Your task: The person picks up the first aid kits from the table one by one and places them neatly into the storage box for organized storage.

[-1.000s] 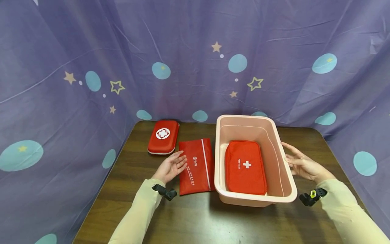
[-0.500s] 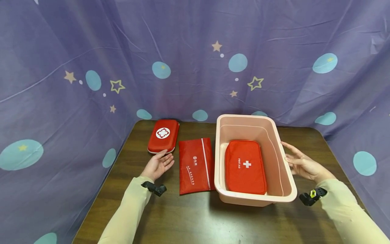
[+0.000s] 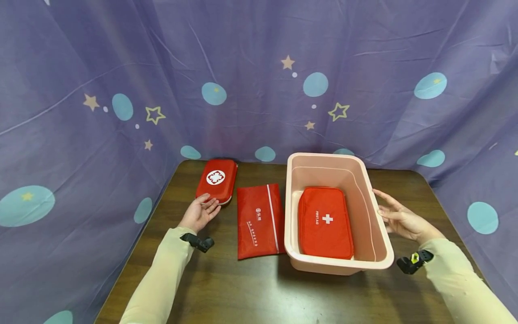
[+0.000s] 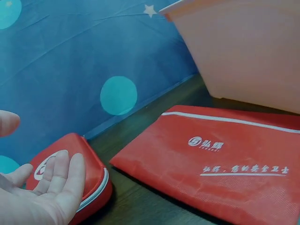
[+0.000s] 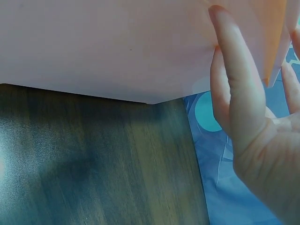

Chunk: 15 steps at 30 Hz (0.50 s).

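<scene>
In the head view my left hand (image 3: 199, 213) is at the near edge of a red zippered first-aid case (image 3: 217, 180) with a white round emblem. Its palm is turned up, and the slightly bent fingers (image 4: 60, 171) overlap the case in the left wrist view; whether they touch it I cannot tell. A flat red pouch (image 3: 259, 222) with a white stripe lies between that case and a pink plastic bin (image 3: 297, 258). Inside the bin rests a red soft first-aid bag (image 3: 325, 238). My right hand (image 3: 406, 221) touches the bin's right side with extended fingers.
Everything stands on a dark wooden table (image 3: 251, 297). A purple curtain (image 3: 251, 54) with stars and blue ovals hangs behind the table and at both sides. The pouch lies close against the bin's left side.
My left hand has moved left, from beside the red pouch to the near edge of the zippered case. My right hand and the bin have stayed in place.
</scene>
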Available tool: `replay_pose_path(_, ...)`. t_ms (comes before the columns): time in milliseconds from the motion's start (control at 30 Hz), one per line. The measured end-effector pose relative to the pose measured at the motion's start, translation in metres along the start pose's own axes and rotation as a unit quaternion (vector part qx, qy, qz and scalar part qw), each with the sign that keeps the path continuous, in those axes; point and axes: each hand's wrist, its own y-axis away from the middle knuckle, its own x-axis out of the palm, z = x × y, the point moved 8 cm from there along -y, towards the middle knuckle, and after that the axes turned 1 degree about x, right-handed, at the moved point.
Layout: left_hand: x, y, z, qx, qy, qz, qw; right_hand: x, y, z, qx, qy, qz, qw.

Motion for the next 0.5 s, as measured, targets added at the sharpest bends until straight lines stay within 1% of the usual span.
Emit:
replay_pose_path(200,-0.006,-0.004,-0.006,-0.003,0.001,-0.015,0.9999,-0.001,0.000,-0.001,-0.001,-0.004,0.002,1.000)
replay_pose_path(300,-0.007,-0.004,-0.010,0.001,0.000,-0.015,0.9999,0.000,0.000,-0.001,-0.001,-0.002,0.003,1.000)
replay_pose_path(500,-0.008,-0.005,-0.017,0.010,-0.027,-0.020,0.9994,-0.001,0.000,0.000,0.000,0.002,0.002,1.000)
